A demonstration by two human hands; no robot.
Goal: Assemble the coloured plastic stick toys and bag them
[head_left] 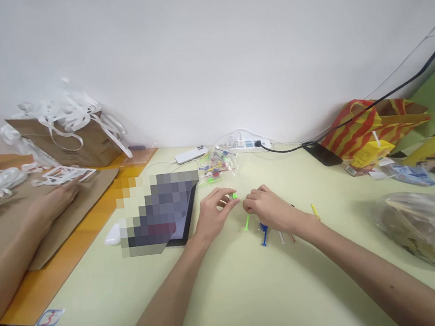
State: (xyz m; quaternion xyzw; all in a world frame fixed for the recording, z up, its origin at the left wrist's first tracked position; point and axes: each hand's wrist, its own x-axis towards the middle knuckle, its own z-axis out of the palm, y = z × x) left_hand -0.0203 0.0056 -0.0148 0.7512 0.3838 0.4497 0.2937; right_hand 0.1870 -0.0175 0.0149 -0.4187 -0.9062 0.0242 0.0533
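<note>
Between the thumb and fingers of my left hand [215,211] is a small bright green plastic piece [234,196]. Close to its right, my right hand [266,205] is closed, with a thin green plastic stick [247,222] reaching down from its fingertips. Below that hand a blue plastic stick [264,235] lies on the table, partly covered by the hand. A white stick [282,237] and a red stick [293,237] show beneath my right wrist. Further right lies a yellow stick [314,211]. A clear bag of coloured plastic parts [218,167] rests behind my hands.
Left of my hands lies a tablet [187,213], beside a white earphone case [112,235]. A power strip [254,143] and phone [192,155] sit by the wall. Another person's hands [55,202] are at the left, near a cardboard box [69,143]. Bags [421,228] stand right.
</note>
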